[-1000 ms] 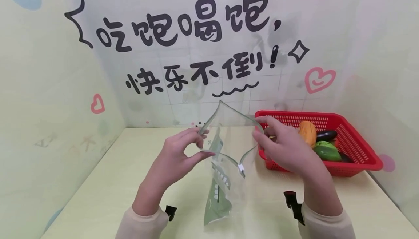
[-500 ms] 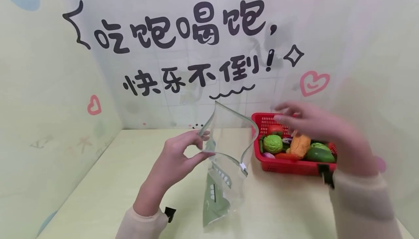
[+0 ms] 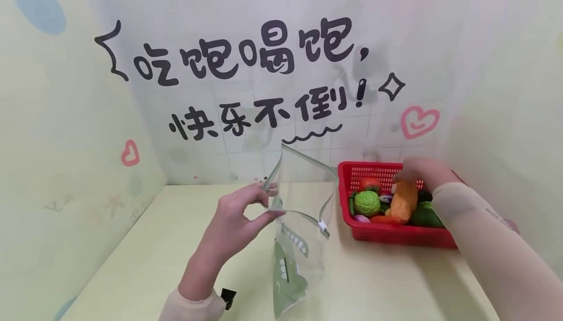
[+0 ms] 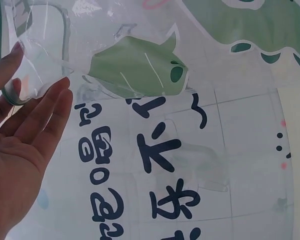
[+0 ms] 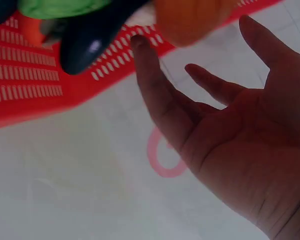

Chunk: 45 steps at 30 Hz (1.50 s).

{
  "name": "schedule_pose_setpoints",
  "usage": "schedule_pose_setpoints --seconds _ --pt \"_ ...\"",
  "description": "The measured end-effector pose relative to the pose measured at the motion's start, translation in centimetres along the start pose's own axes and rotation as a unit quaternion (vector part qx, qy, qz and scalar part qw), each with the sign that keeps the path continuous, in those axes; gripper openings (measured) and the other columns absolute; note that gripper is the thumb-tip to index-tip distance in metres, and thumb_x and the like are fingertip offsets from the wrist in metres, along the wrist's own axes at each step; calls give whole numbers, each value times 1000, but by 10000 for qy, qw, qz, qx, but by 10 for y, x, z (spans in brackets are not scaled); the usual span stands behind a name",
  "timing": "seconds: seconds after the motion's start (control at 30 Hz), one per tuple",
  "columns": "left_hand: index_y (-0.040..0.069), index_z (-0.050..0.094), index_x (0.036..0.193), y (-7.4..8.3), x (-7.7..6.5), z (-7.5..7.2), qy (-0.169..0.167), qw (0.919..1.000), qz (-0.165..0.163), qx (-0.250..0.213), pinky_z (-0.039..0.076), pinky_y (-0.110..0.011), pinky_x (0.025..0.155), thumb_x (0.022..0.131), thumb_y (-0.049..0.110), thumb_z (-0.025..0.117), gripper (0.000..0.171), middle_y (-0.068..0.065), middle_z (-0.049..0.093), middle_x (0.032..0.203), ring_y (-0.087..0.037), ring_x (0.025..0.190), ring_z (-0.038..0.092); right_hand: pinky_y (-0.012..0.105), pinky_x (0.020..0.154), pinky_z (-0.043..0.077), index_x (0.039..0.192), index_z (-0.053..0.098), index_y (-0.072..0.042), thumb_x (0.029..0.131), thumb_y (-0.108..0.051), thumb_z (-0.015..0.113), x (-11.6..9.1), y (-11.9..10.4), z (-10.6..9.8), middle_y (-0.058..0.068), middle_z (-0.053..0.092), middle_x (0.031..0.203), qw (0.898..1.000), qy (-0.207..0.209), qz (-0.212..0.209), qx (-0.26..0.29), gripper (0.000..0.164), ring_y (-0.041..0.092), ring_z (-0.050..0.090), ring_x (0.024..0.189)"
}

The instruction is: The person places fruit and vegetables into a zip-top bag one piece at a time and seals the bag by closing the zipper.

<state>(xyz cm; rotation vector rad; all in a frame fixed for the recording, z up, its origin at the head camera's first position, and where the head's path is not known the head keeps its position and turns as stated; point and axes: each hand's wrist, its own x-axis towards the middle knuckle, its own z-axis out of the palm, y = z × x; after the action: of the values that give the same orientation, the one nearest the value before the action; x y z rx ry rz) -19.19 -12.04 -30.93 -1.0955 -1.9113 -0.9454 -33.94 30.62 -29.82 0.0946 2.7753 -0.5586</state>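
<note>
A clear zip-top bag point(image 3: 290, 277) with green print and a white slider hangs upright in the head view, its mouth spread wide. My left hand point(image 3: 233, 233) pinches the near left rim of that mouth between thumb and fingers. My right hand point(image 3: 424, 170), its fingers spread, reaches over the back of the red basket point(image 3: 404, 238), right above an orange squash point(image 3: 402, 204). In the right wrist view nothing lies between its fingers; the squash and a dark eggplant point(image 5: 92, 42) sit close past the fingertips. Part of the right hand's fingers is hidden behind the squash in the head view.
Other vegetables share the basket: a green cabbage point(image 3: 367, 203), a tomato point(image 3: 370, 184), a carrot point(image 3: 387, 220) and a dark green one point(image 3: 425, 216). The pale table point(image 3: 176, 243) meets a printed wall point(image 3: 246, 164) behind and walls on both sides.
My right hand has let go of the bag's right rim and moved right, over the basket. The left hand keeps its pinch on the bag, which stays spread.
</note>
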Motion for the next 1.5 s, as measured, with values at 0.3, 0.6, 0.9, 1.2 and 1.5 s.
schedule_pose_setpoints --seconds 0.3,0.6,0.9,1.2,1.5 --pt "1 54 76 9 25 -3 236 9970 -580 -453 57 -28 80 69 -6 81 29 -14 72 98 -24 91 68 42 69 59 120 44 12 88 -30 66 0 13 7 23 58 101 9959 -451 103 783 57 29 63 78" --pt "4 61 85 6 29 6 173 9955 -880 -295 56 -32 82 73 4 81 24 -9 72 103 -18 92 68 44 80 56 151 4 5 97 -38 53 -61 -17 0 35 36 133 9647 1799 -768 1762 85 43 50 105" --pt "6 64 105 -6 25 9 84 9980 -567 -280 54 -27 85 77 11 80 32 -2 69 110 -14 92 66 26 84 53 134 48 -8 83 -5 73 -160 -82 42 17 51 130 5846 4688 -3234 5778 57 31 57 113" --pt "6 66 95 4 31 13 -101 9998 -58 -182 52 -28 88 76 12 80 24 -4 70 108 -13 105 63 30 83 55 128 52 5 82 12 66 -174 -116 61 22 57 121 6163 3473 -4564 5397 48 34 55 110" --pt "6 65 92 9 31 22 -146 9995 148 -250 51 -29 92 76 10 81 23 -4 70 107 -13 106 62 35 71 58 127 58 -17 76 -54 74 -149 -129 79 4 64 112 9142 1261 -2446 2975 65 26 62 99"
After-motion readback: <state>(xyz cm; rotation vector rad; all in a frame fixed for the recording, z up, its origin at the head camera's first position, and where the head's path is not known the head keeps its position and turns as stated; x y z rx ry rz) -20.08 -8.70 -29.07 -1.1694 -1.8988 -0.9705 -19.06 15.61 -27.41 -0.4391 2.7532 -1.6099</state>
